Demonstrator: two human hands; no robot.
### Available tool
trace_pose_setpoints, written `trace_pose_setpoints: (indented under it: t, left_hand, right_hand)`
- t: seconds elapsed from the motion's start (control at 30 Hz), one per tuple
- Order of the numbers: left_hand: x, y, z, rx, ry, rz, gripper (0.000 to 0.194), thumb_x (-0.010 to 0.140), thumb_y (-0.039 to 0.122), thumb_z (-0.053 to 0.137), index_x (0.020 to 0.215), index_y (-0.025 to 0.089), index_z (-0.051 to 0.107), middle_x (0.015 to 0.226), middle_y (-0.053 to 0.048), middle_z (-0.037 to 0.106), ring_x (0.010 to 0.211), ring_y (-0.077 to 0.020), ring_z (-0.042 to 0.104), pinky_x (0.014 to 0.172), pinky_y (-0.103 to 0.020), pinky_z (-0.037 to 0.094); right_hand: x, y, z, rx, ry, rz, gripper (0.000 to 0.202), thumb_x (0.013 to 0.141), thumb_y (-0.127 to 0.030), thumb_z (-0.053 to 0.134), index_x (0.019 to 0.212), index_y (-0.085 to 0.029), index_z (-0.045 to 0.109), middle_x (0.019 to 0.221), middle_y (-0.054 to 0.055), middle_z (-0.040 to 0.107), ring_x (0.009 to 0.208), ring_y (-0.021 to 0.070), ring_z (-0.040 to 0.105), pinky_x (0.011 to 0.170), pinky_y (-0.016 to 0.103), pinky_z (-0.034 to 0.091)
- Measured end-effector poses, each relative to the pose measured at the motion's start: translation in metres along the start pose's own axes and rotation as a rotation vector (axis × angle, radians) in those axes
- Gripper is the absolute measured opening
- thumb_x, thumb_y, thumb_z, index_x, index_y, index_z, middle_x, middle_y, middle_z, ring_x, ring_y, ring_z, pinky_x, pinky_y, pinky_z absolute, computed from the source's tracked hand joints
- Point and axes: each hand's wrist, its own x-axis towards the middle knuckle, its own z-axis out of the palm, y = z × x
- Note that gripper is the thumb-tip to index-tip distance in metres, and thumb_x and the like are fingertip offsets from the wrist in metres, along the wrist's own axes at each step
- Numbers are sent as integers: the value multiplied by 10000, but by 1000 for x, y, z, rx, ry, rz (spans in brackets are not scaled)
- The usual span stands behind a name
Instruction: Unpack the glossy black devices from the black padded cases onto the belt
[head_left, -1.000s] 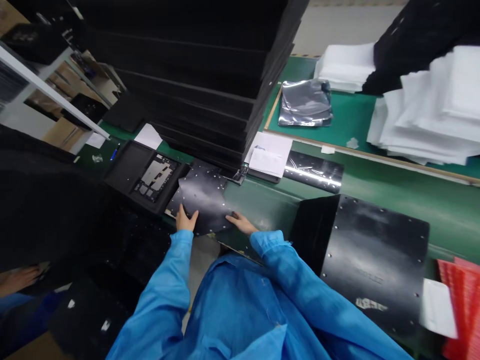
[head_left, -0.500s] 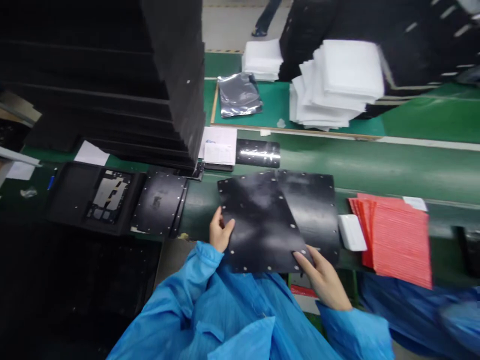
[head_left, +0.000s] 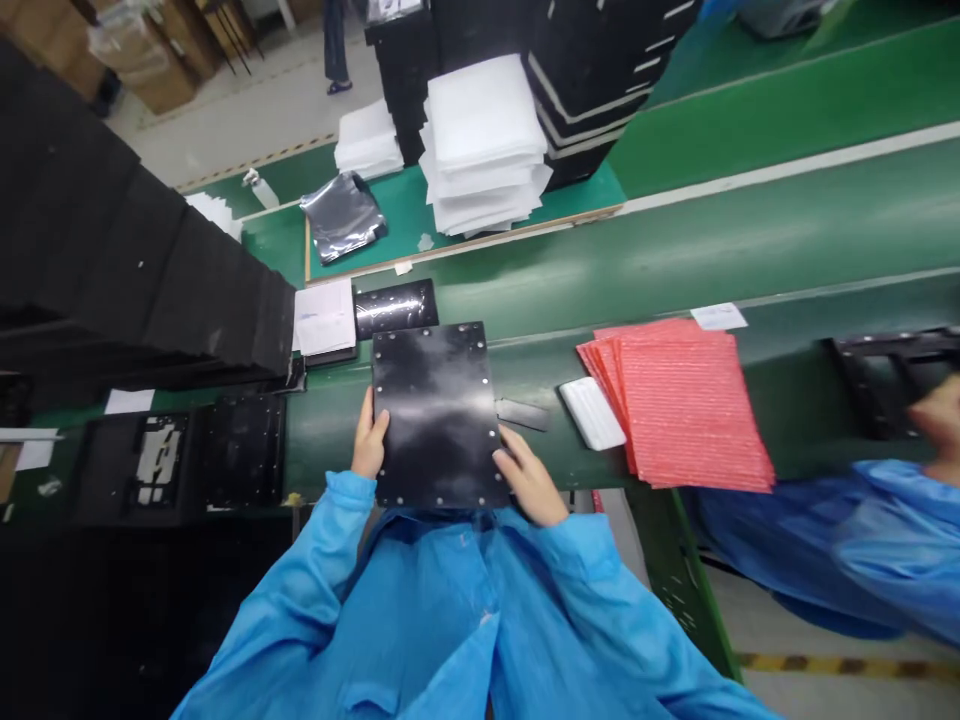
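Observation:
A flat black panel (head_left: 439, 425) with small silver dots along its edges is in front of me. My left hand (head_left: 370, 440) grips its left edge, thumb on top. On the opposite edge, my right hand (head_left: 531, 478) holds it near the lower corner, with the thumb over the face. Whether a second panel lies directly beneath is hidden. Just right of the panel, a small dark grey strip (head_left: 523, 414) lies on the green bench (head_left: 322, 430). Similar black panels (head_left: 244, 450) rest to the left, beside a black tray (head_left: 109, 465) with a silver-and-black part.
Red bubble sheets (head_left: 686, 400) and a white box-like object (head_left: 592, 413) lie to the right. Tall black stacks (head_left: 142, 250) stand at the left. White foam sheets (head_left: 487, 130) and a shiny bag (head_left: 343, 215) are behind. A co-worker's hand (head_left: 941, 415) touches a black frame (head_left: 892, 375) at far right.
Two skewed, overlapping panels have come into line and now show as one outline. My view has swung right, bringing the co-worker's hand and black frame into sight.

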Motion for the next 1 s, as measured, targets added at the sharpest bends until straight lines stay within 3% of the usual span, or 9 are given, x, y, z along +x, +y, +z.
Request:
trace_pose_setpoints:
  t: [0.13,0.2,0.27,0.4,0.57,0.7,0.87,0.93,1.0]
  left_hand:
    - [-26,32,11,390,81,195,673,880,485,473,1458,169,331,1547,-126,287,1450,-266,202,1185,-441,185]
    - [-44,52,26,605,-13,375,644,882,473,493,1442,183,362,1557,-132,261,1459,-286,157,1177,-498,167]
    - [-59,69,48,771,-152,465,633,881,488,500,1428,190,390,1550,-141,274,1458,-313,151,1159,-546,169]
    - [-69,79,85,997,-222,403,782,827,580,545,1452,150,355,1545,-197,255,1447,-391,128,1127,-631,134]
    - [-67,73,90,1052,-224,395,914,770,684,539,1469,138,319,1556,-207,215,1447,-412,84,1122,-648,85]
    - [-68,76,98,1042,-256,370,1111,639,768,603,1471,101,291,1551,-263,164,1432,-465,44,1097,-683,61]
    - [-74,98,114,950,-212,223,1014,643,432,720,1477,86,258,1562,-262,107,1426,-481,3,1101,-691,34]
    - [-79,112,102,845,-187,192,986,640,294,671,1496,121,214,1582,-205,89,1437,-448,-18,1120,-672,52]
    - [-83,126,74,679,-176,197,967,646,249,604,1510,166,179,1596,-134,95,1454,-397,10,1148,-622,103]
  right_hand:
    - [50,49,-28,-312,61,36,850,737,-655,596,1381,-125,435,1466,195,378,1384,384,265,1106,598,209]
    - [69,71,-34,-503,-1,6,786,723,-592,635,1308,-87,492,1467,226,361,1388,422,218,1100,619,163]
    - [78,82,-39,-554,-49,-8,612,795,-505,568,1219,-66,538,1386,252,452,1325,402,339,1072,572,250]
    - [76,49,-53,-575,25,-76,535,849,-441,479,1220,-56,490,1144,234,588,1056,327,539,890,442,418]
    - [71,-48,-62,-995,-217,-318,271,809,-262,522,1042,-130,565,905,154,602,842,303,539,723,375,336]
    - [76,-87,-60,-1167,-342,-412,188,755,-141,513,934,-126,570,855,163,591,801,298,531,669,365,280]
    - [95,-73,-64,-953,-578,-385,260,698,-116,492,937,-120,594,844,132,635,755,251,563,643,328,336]
    - [109,-50,-67,-718,-689,-308,285,697,-153,486,954,-146,608,842,92,660,743,228,583,656,309,395]
    - [120,-19,-66,-577,-611,-209,344,703,-204,494,1022,-161,615,908,92,681,808,248,609,724,335,451]
